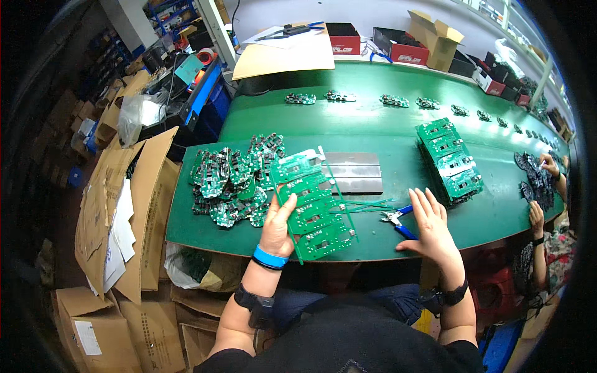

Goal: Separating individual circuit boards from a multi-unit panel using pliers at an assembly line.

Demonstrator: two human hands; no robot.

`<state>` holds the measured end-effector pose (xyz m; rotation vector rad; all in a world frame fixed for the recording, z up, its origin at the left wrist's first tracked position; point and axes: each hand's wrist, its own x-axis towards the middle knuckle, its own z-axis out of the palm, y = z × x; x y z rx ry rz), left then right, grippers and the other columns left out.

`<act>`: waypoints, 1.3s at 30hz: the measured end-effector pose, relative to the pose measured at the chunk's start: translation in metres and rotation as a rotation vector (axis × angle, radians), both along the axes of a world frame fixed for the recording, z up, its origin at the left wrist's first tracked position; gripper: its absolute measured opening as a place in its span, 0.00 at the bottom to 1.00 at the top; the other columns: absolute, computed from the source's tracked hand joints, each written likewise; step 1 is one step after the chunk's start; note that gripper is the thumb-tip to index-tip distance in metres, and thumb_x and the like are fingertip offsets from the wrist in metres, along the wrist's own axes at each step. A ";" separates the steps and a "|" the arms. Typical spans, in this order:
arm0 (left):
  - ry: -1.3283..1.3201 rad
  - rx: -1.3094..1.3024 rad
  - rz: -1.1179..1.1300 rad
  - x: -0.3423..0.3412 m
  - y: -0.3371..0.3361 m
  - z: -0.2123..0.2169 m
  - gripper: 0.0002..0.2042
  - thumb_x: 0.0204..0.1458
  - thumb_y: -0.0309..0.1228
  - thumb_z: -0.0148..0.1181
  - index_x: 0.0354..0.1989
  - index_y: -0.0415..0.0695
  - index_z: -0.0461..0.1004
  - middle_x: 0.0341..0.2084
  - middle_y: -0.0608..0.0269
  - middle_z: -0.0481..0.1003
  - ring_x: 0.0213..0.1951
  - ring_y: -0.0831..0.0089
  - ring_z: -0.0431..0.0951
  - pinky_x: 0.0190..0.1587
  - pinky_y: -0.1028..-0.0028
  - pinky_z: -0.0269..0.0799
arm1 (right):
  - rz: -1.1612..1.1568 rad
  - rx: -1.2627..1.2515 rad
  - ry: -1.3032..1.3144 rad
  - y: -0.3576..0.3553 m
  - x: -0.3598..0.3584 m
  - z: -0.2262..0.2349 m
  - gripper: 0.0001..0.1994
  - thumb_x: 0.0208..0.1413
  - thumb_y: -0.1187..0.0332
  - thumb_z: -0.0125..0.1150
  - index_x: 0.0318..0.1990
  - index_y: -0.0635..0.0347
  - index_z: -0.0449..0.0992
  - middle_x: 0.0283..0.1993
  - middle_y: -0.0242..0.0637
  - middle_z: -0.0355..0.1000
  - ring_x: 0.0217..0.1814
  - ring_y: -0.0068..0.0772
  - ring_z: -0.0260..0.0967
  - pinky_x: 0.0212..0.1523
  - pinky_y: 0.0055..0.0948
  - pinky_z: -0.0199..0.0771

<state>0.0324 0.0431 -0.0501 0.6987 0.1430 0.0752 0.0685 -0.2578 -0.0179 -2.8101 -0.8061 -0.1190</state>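
Note:
My left hand [280,227] grips a green circuit board panel [316,214] by its left edge, tilted above the table. Several joined boards make up the panel, and thin rails run along its sides. With fingers spread and nothing in them, my right hand [432,227] hovers beside blue-handled cutting pliers [398,221] on the table. Thin green strips [371,205] lie between the panel and the pliers. A heap of separated circuit boards [227,177] is to the left of the panel. Farther right stands a stack of uncut board panels [449,158].
A grey metal plate [353,173] lies mid-table. Small circuit boards [393,101] sit in a row along the green table's [280,124] far part. Red and black boxes [401,46] line the back. At right, another person's hands [536,217] are near dark parts [538,180]. Cardboard boxes [146,217] stand left.

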 end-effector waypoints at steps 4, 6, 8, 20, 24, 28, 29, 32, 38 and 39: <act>0.024 -0.013 -0.054 -0.006 0.010 -0.002 0.17 0.61 0.36 0.40 0.58 0.46 0.58 0.50 0.52 0.68 0.48 0.59 0.72 0.48 0.59 0.72 | 0.034 0.090 0.063 -0.010 -0.007 -0.021 0.42 0.30 0.54 0.71 0.56 0.62 0.62 0.53 0.46 0.60 0.59 0.51 0.52 0.60 0.45 0.47; 0.060 0.024 -0.047 -0.006 0.011 -0.010 0.20 0.61 0.42 0.38 0.58 0.45 0.58 0.51 0.49 0.67 0.49 0.57 0.71 0.49 0.57 0.71 | 0.030 0.198 0.032 -0.009 -0.011 -0.026 0.36 0.34 0.57 0.69 0.53 0.63 0.64 0.50 0.46 0.61 0.55 0.50 0.55 0.57 0.43 0.52; 0.088 -0.087 -0.145 -0.007 0.008 -0.006 0.17 0.62 0.40 0.37 0.57 0.47 0.58 0.49 0.51 0.68 0.46 0.60 0.73 0.45 0.61 0.74 | 0.012 0.412 -0.038 -0.007 -0.011 -0.029 0.24 0.40 0.64 0.64 0.48 0.65 0.69 0.44 0.47 0.64 0.48 0.48 0.62 0.52 0.38 0.60; -0.069 -0.058 -0.354 -0.037 -0.010 0.004 0.24 0.61 0.40 0.36 0.65 0.50 0.43 0.58 0.50 0.58 0.55 0.55 0.66 0.51 0.54 0.69 | 0.223 0.414 -0.252 0.084 0.003 0.022 0.29 0.30 0.66 0.63 0.49 0.56 0.71 0.43 0.39 0.66 0.46 0.40 0.62 0.48 0.39 0.58; -0.110 0.024 -0.328 -0.043 -0.011 0.008 0.24 0.62 0.39 0.36 0.65 0.49 0.43 0.58 0.52 0.57 0.55 0.58 0.65 0.51 0.56 0.69 | 0.230 0.344 -0.322 0.090 0.000 0.030 0.31 0.28 0.67 0.63 0.49 0.55 0.71 0.43 0.37 0.66 0.46 0.41 0.61 0.47 0.38 0.57; -0.115 0.058 -0.309 -0.045 -0.011 0.009 0.24 0.62 0.39 0.35 0.65 0.48 0.43 0.58 0.52 0.58 0.55 0.59 0.66 0.52 0.57 0.69 | 0.224 0.274 -0.350 0.090 -0.003 0.035 0.31 0.28 0.65 0.66 0.50 0.55 0.70 0.45 0.37 0.66 0.48 0.38 0.61 0.48 0.39 0.56; -0.112 0.115 -0.308 -0.044 -0.011 0.008 0.26 0.61 0.41 0.37 0.65 0.48 0.43 0.58 0.51 0.58 0.55 0.57 0.66 0.51 0.55 0.69 | 0.224 0.258 -0.355 0.090 -0.002 0.035 0.31 0.28 0.65 0.66 0.49 0.55 0.70 0.45 0.37 0.66 0.48 0.38 0.61 0.48 0.39 0.56; -0.105 0.196 -0.299 -0.044 -0.012 0.009 0.28 0.60 0.44 0.39 0.65 0.47 0.42 0.58 0.50 0.58 0.55 0.54 0.66 0.50 0.53 0.69 | 0.230 0.254 -0.351 0.088 -0.003 0.037 0.31 0.28 0.65 0.66 0.49 0.55 0.70 0.45 0.37 0.66 0.48 0.38 0.61 0.48 0.38 0.56; -0.072 0.262 -0.300 -0.045 -0.010 0.004 0.27 0.60 0.44 0.37 0.65 0.46 0.42 0.56 0.49 0.59 0.53 0.55 0.67 0.50 0.55 0.70 | 0.227 0.230 -0.376 0.085 -0.003 0.037 0.31 0.28 0.66 0.66 0.49 0.55 0.70 0.43 0.36 0.66 0.46 0.36 0.62 0.45 0.38 0.56; -0.084 0.250 -0.314 -0.044 -0.011 0.005 0.27 0.60 0.44 0.37 0.65 0.47 0.42 0.56 0.49 0.59 0.53 0.56 0.67 0.50 0.55 0.70 | 0.227 0.231 -0.375 0.084 -0.003 0.037 0.31 0.28 0.66 0.66 0.49 0.55 0.70 0.43 0.36 0.66 0.46 0.36 0.62 0.45 0.38 0.56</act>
